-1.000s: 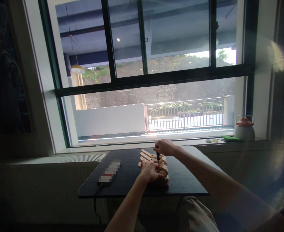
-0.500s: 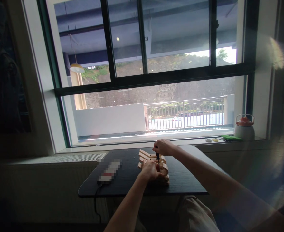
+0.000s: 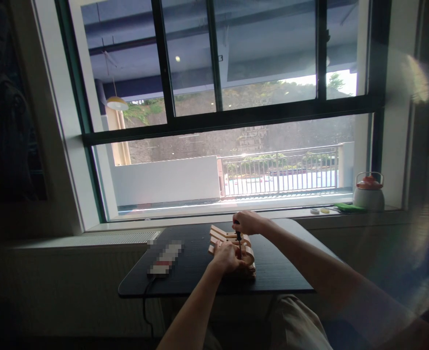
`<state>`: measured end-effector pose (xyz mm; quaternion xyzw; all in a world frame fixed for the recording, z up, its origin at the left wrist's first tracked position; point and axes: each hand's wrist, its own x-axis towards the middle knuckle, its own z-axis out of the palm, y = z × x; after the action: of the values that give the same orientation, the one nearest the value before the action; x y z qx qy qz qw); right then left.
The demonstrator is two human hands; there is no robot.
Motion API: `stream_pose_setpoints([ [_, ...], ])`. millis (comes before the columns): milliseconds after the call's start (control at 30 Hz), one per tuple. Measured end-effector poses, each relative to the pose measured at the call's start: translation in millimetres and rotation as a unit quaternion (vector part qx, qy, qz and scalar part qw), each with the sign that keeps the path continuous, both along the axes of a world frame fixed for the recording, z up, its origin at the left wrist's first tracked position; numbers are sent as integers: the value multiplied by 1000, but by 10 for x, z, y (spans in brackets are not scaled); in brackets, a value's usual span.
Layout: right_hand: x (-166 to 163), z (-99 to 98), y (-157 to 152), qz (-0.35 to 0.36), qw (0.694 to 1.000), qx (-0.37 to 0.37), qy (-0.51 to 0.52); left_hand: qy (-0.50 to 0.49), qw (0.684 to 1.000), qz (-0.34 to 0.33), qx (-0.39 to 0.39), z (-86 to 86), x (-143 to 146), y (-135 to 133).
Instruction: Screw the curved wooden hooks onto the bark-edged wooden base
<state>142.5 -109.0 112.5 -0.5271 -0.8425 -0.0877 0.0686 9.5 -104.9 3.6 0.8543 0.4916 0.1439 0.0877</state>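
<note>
The wooden frame point(image 3: 222, 235) was set mid-table point(image 3: 283, 272), right of a blurred box point(image 3: 165, 257). It was gripped by the left hand point(image 3: 226, 258), fingers closed over its near edge. A screwdriver point(image 3: 238, 237) was held upright on it by the right hand point(image 3: 247, 222), fingers wrapped round the handle. A jug point(image 3: 368, 192) was placed on the sill, far right.

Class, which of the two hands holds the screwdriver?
The right hand, farther from the camera, grips the screwdriver upright; the left hand only rests on the wooden piece.
</note>
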Motion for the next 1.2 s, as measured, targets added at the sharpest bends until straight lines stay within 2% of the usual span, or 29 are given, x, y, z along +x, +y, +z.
stream_pose_setpoints([
  [267, -33, 60, -50, 14, 1000, 7, -9, -5, 1000, 15, 13, 2, 9, -10],
  [567, -42, -33, -54, 2, 1000, 24, -5, -14, 1000, 16, 8, 38, 14, -50],
  [833, -38, 61, -39, 15, 1000, 6, -13, -18, 1000, 11, 4, 49, 9, -53],
  [1033, -47, -12, -34, 6, 1000, 11, -5, -22, 1000, -13, -1, 39, 12, -37],
  [1200, -46, -33, -2, -5, 1000, 19, 2, -14, 1000, -2, -5, 47, 10, -47],
])
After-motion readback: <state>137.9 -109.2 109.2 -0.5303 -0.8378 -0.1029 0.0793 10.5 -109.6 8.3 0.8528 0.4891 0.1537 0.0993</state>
